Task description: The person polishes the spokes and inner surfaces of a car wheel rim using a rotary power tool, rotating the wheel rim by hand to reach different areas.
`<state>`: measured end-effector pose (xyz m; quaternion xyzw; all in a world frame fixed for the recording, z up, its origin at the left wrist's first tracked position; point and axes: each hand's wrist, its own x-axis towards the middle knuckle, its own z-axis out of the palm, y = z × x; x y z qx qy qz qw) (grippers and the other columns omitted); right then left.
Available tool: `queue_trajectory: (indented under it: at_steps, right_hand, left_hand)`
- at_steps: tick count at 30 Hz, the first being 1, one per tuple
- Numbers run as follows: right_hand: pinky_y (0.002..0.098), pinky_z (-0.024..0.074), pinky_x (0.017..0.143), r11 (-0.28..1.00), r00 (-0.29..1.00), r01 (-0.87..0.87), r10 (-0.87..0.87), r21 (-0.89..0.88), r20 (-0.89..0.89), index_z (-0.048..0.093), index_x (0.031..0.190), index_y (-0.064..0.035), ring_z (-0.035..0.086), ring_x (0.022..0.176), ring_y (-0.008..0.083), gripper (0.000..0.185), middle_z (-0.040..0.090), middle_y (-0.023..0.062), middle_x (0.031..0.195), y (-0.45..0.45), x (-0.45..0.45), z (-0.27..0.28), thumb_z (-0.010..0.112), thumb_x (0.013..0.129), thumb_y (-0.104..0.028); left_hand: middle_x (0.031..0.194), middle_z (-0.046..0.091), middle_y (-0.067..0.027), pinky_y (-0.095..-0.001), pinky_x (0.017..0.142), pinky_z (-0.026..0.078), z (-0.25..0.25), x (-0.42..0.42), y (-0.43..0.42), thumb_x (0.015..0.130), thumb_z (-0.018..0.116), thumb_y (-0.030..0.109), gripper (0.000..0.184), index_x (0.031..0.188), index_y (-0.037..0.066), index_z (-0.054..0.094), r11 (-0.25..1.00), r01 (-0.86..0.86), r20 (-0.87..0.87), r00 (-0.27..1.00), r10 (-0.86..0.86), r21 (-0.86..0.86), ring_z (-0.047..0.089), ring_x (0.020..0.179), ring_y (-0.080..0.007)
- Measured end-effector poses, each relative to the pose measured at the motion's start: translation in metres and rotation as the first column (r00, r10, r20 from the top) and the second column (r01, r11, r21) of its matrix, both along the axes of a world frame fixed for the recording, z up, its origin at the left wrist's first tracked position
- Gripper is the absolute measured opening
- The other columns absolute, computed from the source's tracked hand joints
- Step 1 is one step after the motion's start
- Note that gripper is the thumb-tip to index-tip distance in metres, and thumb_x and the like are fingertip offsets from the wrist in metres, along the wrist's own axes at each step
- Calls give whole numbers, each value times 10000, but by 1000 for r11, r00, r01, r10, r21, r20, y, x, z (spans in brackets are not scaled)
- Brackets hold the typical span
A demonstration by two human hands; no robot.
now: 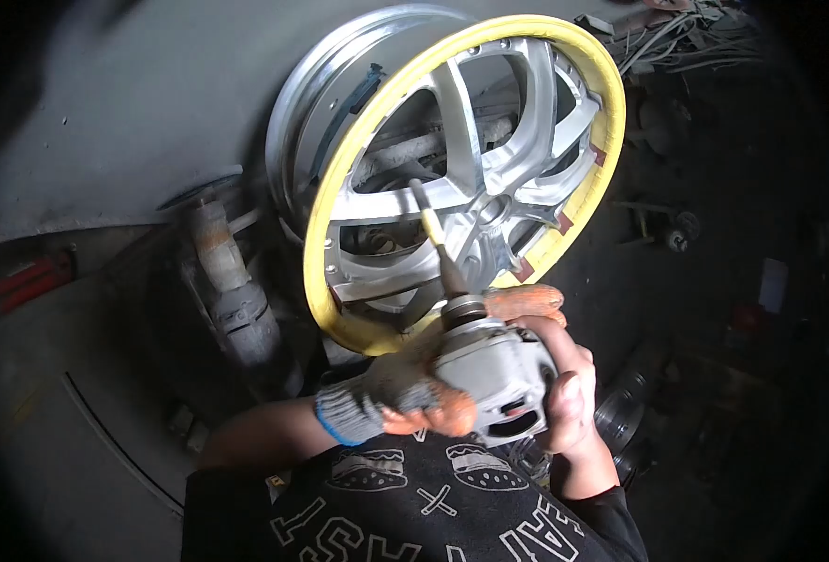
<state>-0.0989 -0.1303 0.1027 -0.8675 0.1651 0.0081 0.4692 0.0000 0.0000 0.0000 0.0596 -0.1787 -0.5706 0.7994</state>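
A grey die grinder [494, 370] with a tapered nose and a long thin bit [427, 217] is held in front of my chest. My left hand [400, 398], in a grey and orange work glove, wraps around its body, with orange fingertips showing on the far side. My bare right hand [572, 389] grips the rear right of the grinder. The bit's tip overlaps a spoke of a silver alloy wheel [466, 140]; whether it touches the metal I cannot tell. A yellow band [317, 244] covers the wheel's front lip, with several brown-red patches along its lower right.
A grey cylindrical motor-like unit [246, 323] stands left of the wheel. A red object [35, 281] lies far left. Tangled pale cables or strips [686, 42] are piled at the upper right. Round metal parts [625, 407] sit at the lower right, partly in shadow.
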Motion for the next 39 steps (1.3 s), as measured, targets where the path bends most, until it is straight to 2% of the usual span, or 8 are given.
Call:
queue_trajectory:
  at_steps: [2,11,21,26,29,32,35,39]
  right_hand:
    - [353,481,610,998,999,51,-50,41,-13,523,1191,119,648,607,303,675,586,172,656,-9,-6,0,383,941,-492]
    - [342,489,630,992,992,118,-120,40,39,529,1185,137,657,643,288,688,631,188,728,-27,-19,-15,381,933,-486]
    - [412,528,715,994,999,-52,52,100,-2,505,1200,119,678,778,408,695,648,252,909,0,-10,-12,394,975,-529]
    - [446,536,724,983,990,-137,139,125,-1,489,1198,135,670,781,442,639,648,275,912,18,3,-13,441,972,-462]
    - [451,534,732,978,987,-160,155,135,41,490,1206,129,661,785,458,595,645,280,912,29,10,-17,469,958,-411]
    - [452,532,736,976,985,-170,165,136,45,492,1204,131,658,792,464,597,645,286,919,34,14,-17,470,953,-410]
    - [451,531,734,980,988,-152,145,132,57,495,1199,133,660,791,457,614,645,285,919,29,11,-16,468,951,-428]
    - [436,534,713,995,997,-77,75,67,32,515,1168,132,669,756,429,660,647,267,909,11,-5,-9,419,961,-487]
  left_hand:
    - [1380,489,-93,-303,1052,403,5,2,-7,598,808,233,1070,1506,-20,301,985,172,-251,952,-173,-26,496,1232,-155]
    - [1376,499,-68,-315,1064,382,2,-9,-39,569,827,191,1077,1505,2,329,979,202,-252,950,-186,38,487,1237,-155]
    - [1446,448,-85,-309,1032,406,12,-3,22,575,835,108,1128,1540,22,257,946,280,-344,915,-210,166,489,1245,-179]
    - [1438,446,-85,-335,1032,413,-12,-24,62,601,896,130,1173,1548,56,208,976,139,-327,942,-77,171,489,1252,-169]
    - [1475,421,-102,-349,1077,376,-24,-9,70,614,915,172,1136,1520,49,241,983,114,-365,917,-160,-145,455,1301,-180]
    - [1394,476,-65,-346,1034,413,16,-2,66,612,913,110,1109,1513,96,266,953,-50,-120,989,89,300,496,1242,-175]
    - [1337,503,-59,-329,967,446,-27,-18,77,608,914,82,1104,1509,121,277,957,141,-276,959,-69,252,517,1191,-164]
    - [1298,526,-56,-270,787,493,-4,-10,39,607,891,75,1117,1530,99,261,981,141,-251,962,-105,133,540,1086,-122]
